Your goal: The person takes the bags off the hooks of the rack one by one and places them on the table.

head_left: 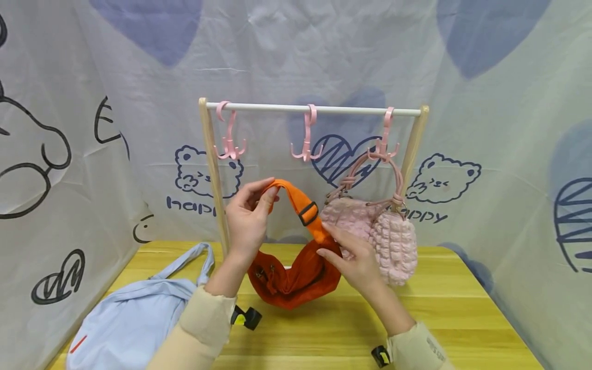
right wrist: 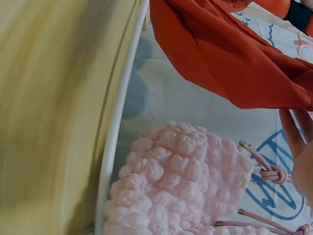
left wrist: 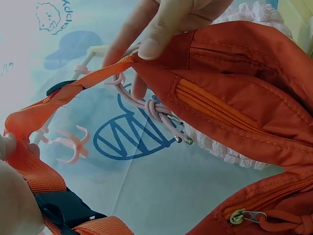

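An orange-red waist bag [head_left: 291,295] hangs in the air in front of the rack, held up by both hands. My left hand [head_left: 247,221] pinches its bright orange strap [head_left: 293,195] at the top of the loop. At the bag's right end, where strap meets fabric, my right hand [head_left: 353,257] pinches the corner between thumb and fingers. A black slider [head_left: 308,213] sits on the strap between the hands, and a black buckle [left wrist: 66,210] shows near the left hand in the left wrist view. Above the bag hangs the middle pink hook [head_left: 306,144], apart from the strap.
A white rail [head_left: 268,107] on wooden posts carries the left pink hook [head_left: 229,141] and the right pink hook [head_left: 384,144]. From the right one hangs a puffy pink handbag [head_left: 395,246]. A light blue backpack [head_left: 134,318] lies on the wooden table [head_left: 444,303] at left.
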The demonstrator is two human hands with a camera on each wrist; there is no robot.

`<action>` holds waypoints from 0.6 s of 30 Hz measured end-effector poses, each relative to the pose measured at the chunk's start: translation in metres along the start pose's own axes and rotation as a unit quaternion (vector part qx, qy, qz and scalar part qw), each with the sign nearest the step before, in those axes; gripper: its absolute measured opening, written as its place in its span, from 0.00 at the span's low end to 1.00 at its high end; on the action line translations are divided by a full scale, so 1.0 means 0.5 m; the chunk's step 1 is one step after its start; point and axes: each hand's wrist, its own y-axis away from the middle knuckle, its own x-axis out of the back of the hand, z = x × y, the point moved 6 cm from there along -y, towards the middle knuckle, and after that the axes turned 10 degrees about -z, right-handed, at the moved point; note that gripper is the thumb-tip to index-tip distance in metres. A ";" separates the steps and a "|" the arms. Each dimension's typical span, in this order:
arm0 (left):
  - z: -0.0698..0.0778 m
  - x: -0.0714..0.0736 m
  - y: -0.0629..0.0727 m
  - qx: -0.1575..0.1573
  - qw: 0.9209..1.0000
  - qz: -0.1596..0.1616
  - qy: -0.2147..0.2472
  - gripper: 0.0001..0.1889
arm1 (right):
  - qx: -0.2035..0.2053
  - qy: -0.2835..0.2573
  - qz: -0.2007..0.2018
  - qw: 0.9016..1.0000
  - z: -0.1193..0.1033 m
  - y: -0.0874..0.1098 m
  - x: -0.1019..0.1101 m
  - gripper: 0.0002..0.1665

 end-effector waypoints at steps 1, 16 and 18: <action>-0.001 -0.001 0.001 0.002 1.000 0.001 0.001 0.11 | 0.000 0.000 0.005 1.000 0.000 0.002 -0.001 0.29; -0.017 -0.011 0.009 0.034 0.999 -0.005 0.011 0.11 | 0.053 -0.011 0.063 0.997 -0.011 0.015 -0.013 0.19; -0.020 -0.010 0.009 0.036 0.999 -0.008 0.006 0.11 | 0.052 -0.014 0.060 0.997 -0.011 0.017 -0.015 0.17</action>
